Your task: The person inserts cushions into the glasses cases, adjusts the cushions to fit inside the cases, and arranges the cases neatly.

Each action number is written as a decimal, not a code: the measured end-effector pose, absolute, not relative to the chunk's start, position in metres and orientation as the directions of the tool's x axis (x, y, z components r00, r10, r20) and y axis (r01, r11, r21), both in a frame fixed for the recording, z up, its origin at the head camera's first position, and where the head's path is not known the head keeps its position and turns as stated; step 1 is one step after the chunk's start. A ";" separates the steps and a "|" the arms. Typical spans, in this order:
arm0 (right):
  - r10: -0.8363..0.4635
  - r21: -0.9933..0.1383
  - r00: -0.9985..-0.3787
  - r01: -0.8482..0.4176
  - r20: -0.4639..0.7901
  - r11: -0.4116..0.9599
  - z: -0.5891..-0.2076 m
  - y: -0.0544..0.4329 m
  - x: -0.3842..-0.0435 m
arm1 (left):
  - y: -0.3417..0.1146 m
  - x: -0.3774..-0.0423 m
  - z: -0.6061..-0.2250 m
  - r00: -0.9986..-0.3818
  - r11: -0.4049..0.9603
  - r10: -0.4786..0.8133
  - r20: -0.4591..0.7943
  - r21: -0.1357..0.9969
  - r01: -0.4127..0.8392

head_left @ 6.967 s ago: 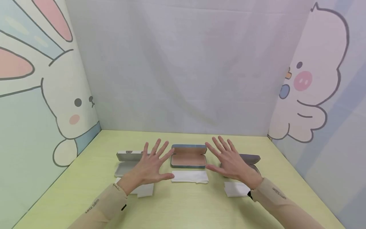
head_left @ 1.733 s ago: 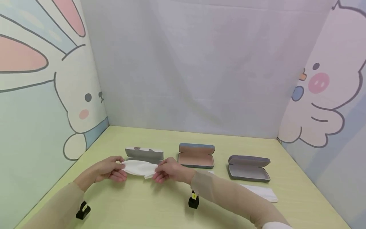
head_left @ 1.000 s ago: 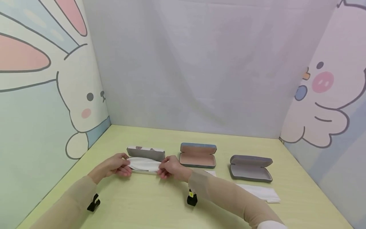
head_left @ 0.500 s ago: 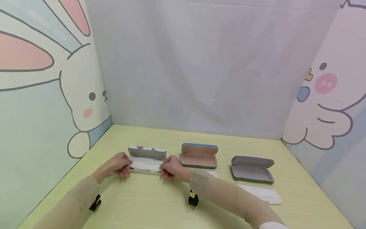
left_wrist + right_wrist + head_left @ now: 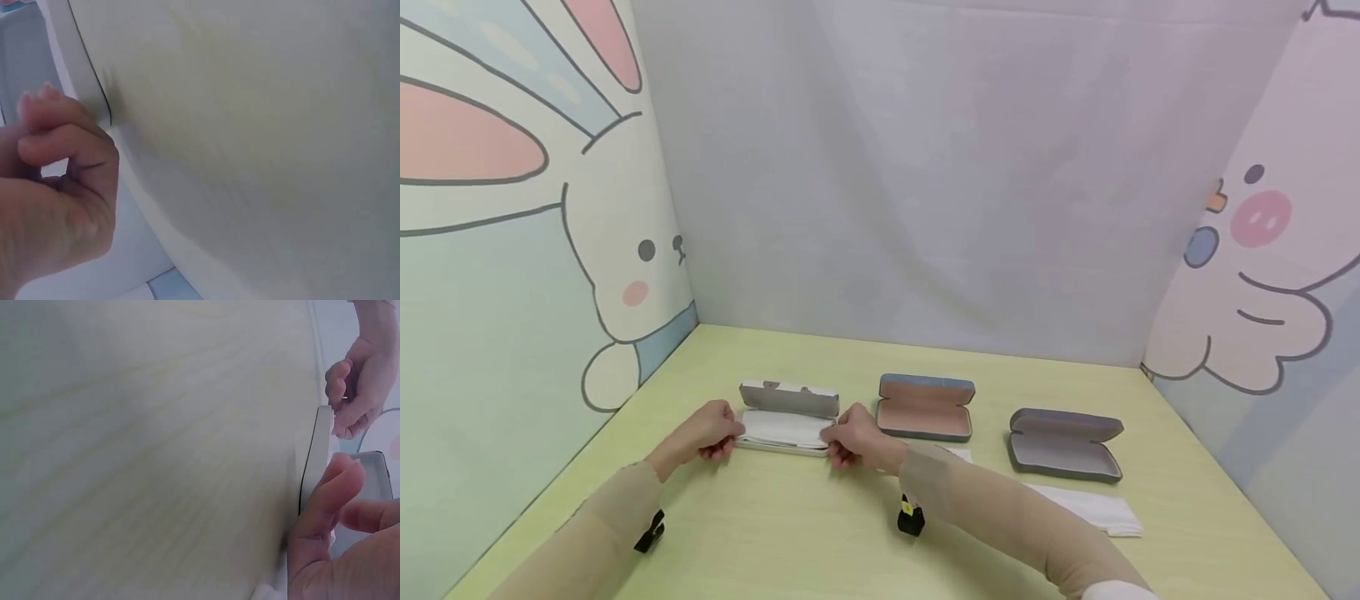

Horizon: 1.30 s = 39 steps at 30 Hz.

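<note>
A folded white cloth point(image 5: 786, 428) lies in the bottom half of a white glasses case point(image 5: 782, 451), whose lid stands up behind it with a grey inside. My left hand point(image 5: 711, 429) is at the case's left end, fingers curled and thumb on the cloth's edge. At the opposite end my right hand point(image 5: 859, 437) pinches the cloth's right edge between thumb and fingers. The left wrist view shows my bent left fingers point(image 5: 69, 125) right by the case's corner. From the right wrist, both hands appear at the two ends of the case wall point(image 5: 317, 450).
A blue glasses case point(image 5: 925, 421) with a pink lining stands opened to the right, and a dark grey one point(image 5: 1063, 454) farther right. Another white cloth point(image 5: 1090, 510) lies before the grey case; a third point(image 5: 961, 454) is mostly behind my right forearm. Fabric walls enclose the table.
Seven seconds ago both hands were spread above the table. Since then they have lifted the left cloth, carried it to the white case and lowered it flat inside.
</note>
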State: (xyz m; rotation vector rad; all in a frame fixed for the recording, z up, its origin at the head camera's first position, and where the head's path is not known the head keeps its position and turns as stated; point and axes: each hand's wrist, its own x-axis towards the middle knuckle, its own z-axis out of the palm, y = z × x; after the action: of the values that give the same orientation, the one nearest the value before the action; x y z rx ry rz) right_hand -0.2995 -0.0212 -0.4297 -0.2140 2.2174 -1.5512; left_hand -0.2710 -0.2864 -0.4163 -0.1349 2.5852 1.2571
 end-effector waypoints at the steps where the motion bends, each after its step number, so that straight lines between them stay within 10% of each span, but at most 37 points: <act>1: -0.363 -0.922 -0.900 0.097 -0.242 0.374 -0.429 -0.019 -0.299 | -0.289 -0.271 -0.415 -0.959 0.617 0.053 -0.279 0.764 -0.188; 12: -0.540 -0.881 -0.827 -0.131 -0.155 0.455 -0.427 -0.005 -0.301 | -0.312 -0.275 -0.417 -0.858 0.483 0.387 -0.337 0.867 -0.122; 39: -0.437 -0.775 -0.899 -0.261 -0.021 0.575 -0.436 -0.023 -0.302 | -0.281 -0.278 -0.429 -0.982 0.838 0.153 -0.111 0.541 0.069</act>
State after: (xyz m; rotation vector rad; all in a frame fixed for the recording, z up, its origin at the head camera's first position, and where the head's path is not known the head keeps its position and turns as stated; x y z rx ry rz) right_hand -0.3020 -0.0229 -0.4357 -0.5832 2.5967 -1.2259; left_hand -0.2780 -0.2813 -0.4294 0.1742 2.8674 0.8362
